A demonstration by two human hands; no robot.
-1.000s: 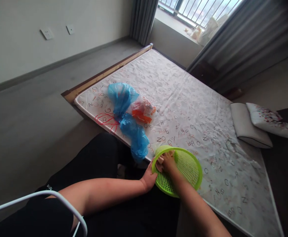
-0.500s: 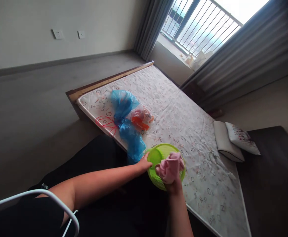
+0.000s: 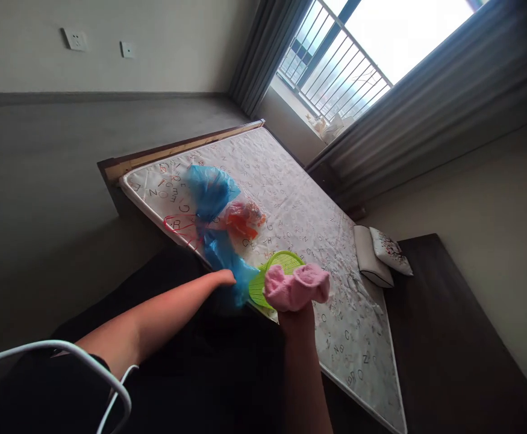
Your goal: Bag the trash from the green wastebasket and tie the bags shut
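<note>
A pink cloth point(image 3: 296, 288) is bunched in my right hand point(image 3: 294, 318), which is closed on it. The cloth covers most of my fingers. Behind it, a lime-green mesh basket point(image 3: 259, 288) sits tilted at the mattress's near edge, partly hidden by the cloth. My left hand point(image 3: 223, 278) is at the near edge of a blue plastic bag point(image 3: 227, 256), left of the basket and apart from it. Its fingers are mostly hidden, so I cannot tell whether they grip the bag. The bag hangs towards the bed's edge, with red drawstrings point(image 3: 179, 224) beside it.
The bare mattress point(image 3: 330, 241) has printed letters and a wooden frame. Another blue bag point(image 3: 211, 187) and an orange-and-clear plastic bag point(image 3: 245, 220) lie on it. Pillows point(image 3: 389, 250) rest at the right, next to a dark headboard point(image 3: 444, 319). A white cable point(image 3: 87, 364) loops at lower left.
My left hand has come off the basket's rim and moved left to the blue bag. The basket has tipped, and the pink cloth is raised nearer the camera. The view has shifted right.
</note>
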